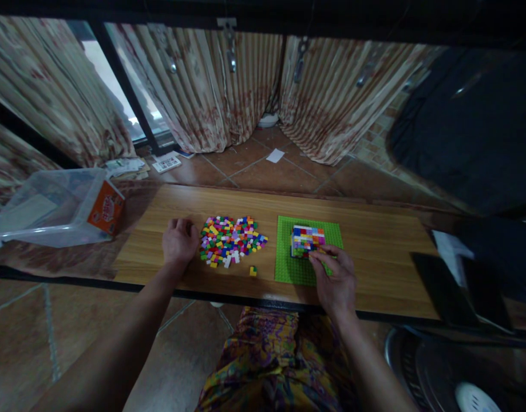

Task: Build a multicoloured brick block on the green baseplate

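A many-coloured block of building bricks (303, 233) stands on a green studded baseplate (285, 269). My right hand (336, 276) is at the block's near right corner, thumb and fingers pinched together on a small building brick mostly hidden by the fingertips. To the left, a loose pile of small bricks (228, 240) in mixed colours is spread on the wooden table (237, 200). My left hand (180, 241) rests on the tabletop at the pile's left edge, its fingers curled in with nothing visible in them. A yellow and green brick piece (253, 271) lies apart, between pile and baseplate.
A clear plastic box (60, 223) with an orange label stands beyond the table's left end. Dark flat objects (443, 286) lie at the right end. Striped curtains (245, 86) hang behind, and papers (166, 163) lie on the tiled floor. A round dark appliance (434, 366) sits low at right.
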